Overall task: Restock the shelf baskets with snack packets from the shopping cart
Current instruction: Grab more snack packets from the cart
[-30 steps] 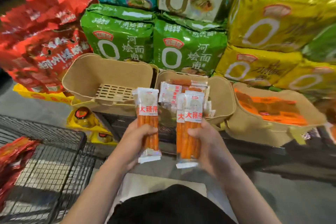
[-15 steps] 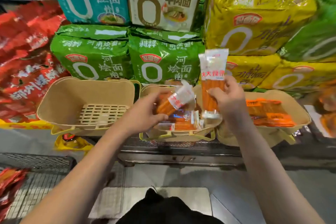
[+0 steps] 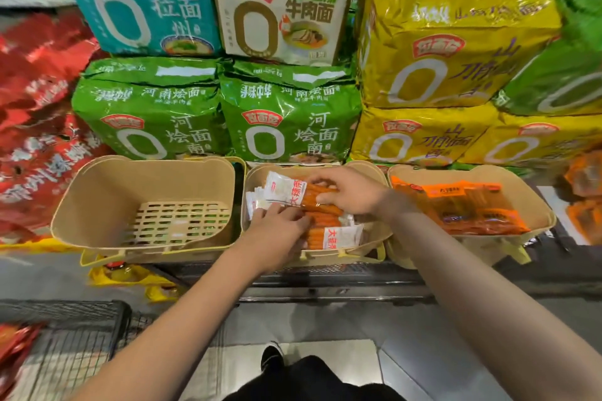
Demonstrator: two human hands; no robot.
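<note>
A: Head view, item one. We log three tan baskets in a row on the shelf ledge: the left basket, its slotted floor showing; the middle basket; the right basket, which holds orange packets.

B: Item two, hands. We note both are inside the middle basket. Our right hand has its fingers curled over a snack packet, white-ended with orange sticks, lying on top of the pile. Our left hand lies palm-down on the packets nearer the front wall; whether it grips one, we cannot tell.

A: Another like packet lies against the front wall, just beside the left hand.

B: Item three, behind the baskets: green noodle bags, yellow bags, a teal bag, a white bag, red bags at left.

A: Item four, bottom left: the wire shopping cart, with red packets at its edge.
</note>
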